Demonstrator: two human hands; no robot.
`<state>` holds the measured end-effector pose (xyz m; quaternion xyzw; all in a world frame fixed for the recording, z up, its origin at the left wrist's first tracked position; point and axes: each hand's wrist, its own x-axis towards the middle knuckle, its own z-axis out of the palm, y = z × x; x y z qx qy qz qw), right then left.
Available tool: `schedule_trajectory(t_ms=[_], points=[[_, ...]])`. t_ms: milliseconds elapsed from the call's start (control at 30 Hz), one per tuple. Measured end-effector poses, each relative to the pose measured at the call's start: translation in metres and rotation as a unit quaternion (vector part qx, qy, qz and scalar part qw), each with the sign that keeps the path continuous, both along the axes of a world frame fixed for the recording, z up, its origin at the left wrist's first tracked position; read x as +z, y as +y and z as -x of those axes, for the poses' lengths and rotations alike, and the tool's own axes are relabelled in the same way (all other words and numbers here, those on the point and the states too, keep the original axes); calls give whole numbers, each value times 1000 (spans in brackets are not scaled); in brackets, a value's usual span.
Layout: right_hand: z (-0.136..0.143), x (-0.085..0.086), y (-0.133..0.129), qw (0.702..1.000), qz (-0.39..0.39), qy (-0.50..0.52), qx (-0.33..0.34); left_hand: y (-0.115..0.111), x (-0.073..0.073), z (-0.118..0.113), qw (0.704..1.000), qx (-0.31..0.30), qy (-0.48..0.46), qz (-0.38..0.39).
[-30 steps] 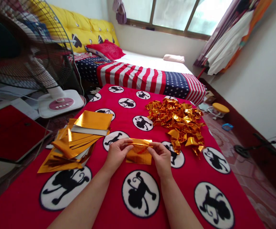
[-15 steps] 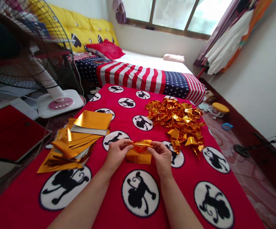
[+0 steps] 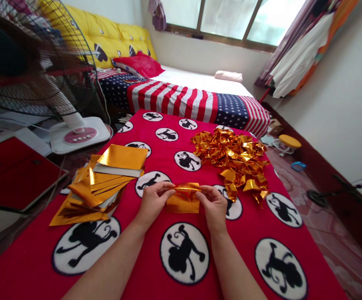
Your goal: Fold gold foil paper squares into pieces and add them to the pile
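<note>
A sheet of shiny gold foil paper [image 3: 182,203] lies in front of me, its far part folded over with a raised crease. My left hand [image 3: 156,201] pinches the left end of that fold between thumb and fingers. At the right end, my right hand [image 3: 212,205] pinches the same fold. To the left is a loose stack of flat gold foil sheets [image 3: 123,157], fanned out, some showing pale undersides. A heap of folded gold foil pieces [image 3: 231,152] sits at the right, beyond my right hand.
A red cloth with monkey prints [image 3: 131,258] covers the table. A fan [image 3: 77,135] with blurred blades stands at the left, near a dark red board [image 3: 18,175]. Behind the table is a bed [image 3: 181,98] with a flag-patterned cover. A yellow stool [image 3: 289,141] is on the floor at right.
Very little differs. The near flap of the foil sheet looks slightly shorter and flatter, and both hands keep their pinch on the fold. The whole view has shifted a touch.
</note>
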<state>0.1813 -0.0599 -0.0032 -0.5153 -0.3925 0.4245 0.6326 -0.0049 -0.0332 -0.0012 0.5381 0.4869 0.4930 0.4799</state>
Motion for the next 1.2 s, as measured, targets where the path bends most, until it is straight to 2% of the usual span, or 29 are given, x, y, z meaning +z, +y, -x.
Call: schedule_trajectory(t_ms=[300,533,1200], points=[[0,-1,0,999,0,-14,-33,-1,1,-1,1000,-5,7,-1],[0,-1,0,998,0,-34,-54,-3,7,-3,1000,29,0,-3],[0,-1,-2,996,-15,-75,-54,-3,5,1,993,70,53,-74]])
